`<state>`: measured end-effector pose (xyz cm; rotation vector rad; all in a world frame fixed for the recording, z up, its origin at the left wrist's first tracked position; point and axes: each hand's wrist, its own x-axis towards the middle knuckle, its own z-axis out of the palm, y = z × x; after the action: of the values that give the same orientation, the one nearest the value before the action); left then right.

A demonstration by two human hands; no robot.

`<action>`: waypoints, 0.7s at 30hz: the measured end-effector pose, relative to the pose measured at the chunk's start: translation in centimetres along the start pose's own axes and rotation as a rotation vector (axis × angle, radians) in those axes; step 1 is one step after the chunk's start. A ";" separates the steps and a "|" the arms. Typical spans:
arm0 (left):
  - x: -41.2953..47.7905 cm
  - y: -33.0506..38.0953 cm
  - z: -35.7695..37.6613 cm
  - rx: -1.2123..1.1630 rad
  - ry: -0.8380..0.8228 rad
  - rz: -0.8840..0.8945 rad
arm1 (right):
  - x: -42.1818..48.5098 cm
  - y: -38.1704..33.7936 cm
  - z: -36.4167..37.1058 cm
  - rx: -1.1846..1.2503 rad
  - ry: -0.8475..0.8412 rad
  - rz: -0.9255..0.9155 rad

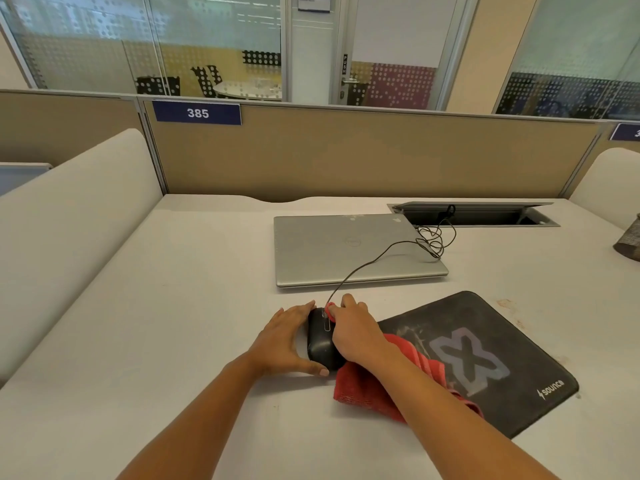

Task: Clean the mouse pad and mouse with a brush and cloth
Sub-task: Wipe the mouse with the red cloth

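Squarely in front of the person, a small black wired mouse (pixel 322 346) sits on the white desk (pixel 173 306), just off the left edge of a black rectangular fabric mouse pad (pixel 485 362) printed with a grey X-shaped logo (the surface beside the logo looks scuffed and dusty); the left hand (pixel 289 339) braces the mouse from its left side, fingers laid along the far end and thumb hooked at the near end, so the mouse is clasped between them; the right hand (pixel 355 332) lies over the mouse's right side, its fingers curled round a red woven cloth (pixel 367 386) and pressing a fold of it against the front near the scroll wheel; the rest of the cloth trails under the wrist onto the pad's near-left corner; a thin black cable (pixel 367 261) runs from the mouse across a closed silver laptop (pixel 346 247) towards a grey hatch (pixel 474 216) in the desk
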<state>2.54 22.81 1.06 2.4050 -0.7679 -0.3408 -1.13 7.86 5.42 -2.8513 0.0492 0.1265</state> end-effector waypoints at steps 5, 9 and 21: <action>0.2 -0.1 0.1 0.006 0.005 0.008 | -2.6 0.8 0.1 0.084 0.023 -0.085; 0.1 0.0 0.0 -0.002 0.005 0.008 | -4.6 1.8 0.2 0.211 -0.027 -0.157; -0.9 2.1 -0.7 -0.356 0.016 -0.032 | -5.9 3.6 -5.7 0.516 0.196 -0.111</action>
<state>1.19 22.30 2.97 2.0837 -0.6043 -0.4317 -6.71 2.94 10.45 -2.3349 -0.0326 -0.1665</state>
